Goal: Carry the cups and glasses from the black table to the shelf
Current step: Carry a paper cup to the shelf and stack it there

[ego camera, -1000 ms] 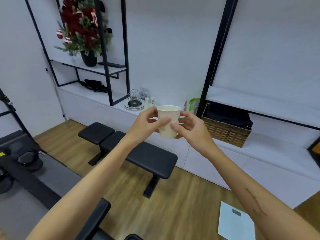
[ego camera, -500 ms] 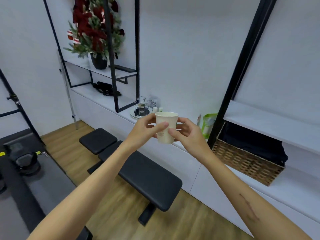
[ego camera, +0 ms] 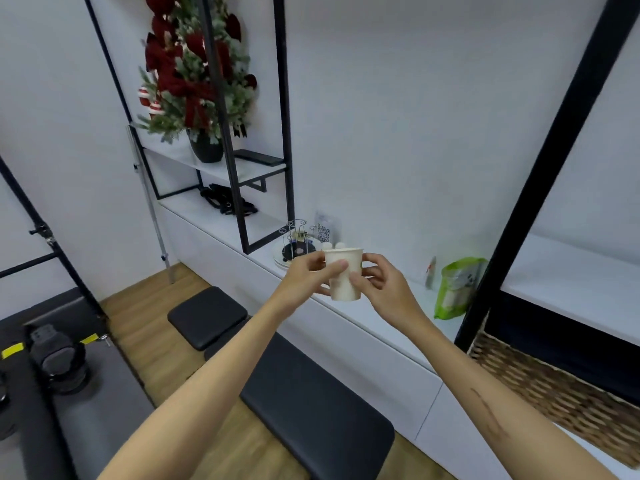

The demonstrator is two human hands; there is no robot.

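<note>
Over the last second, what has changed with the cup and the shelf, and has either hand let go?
The person has moved closer to the white shelf: the wire rack, green bag and wicker basket now look larger and nearer, and the black bench sits lower in view. Unchanged: the left hand and right hand still hold the paper cup upright between them; nothing was released.
</note>
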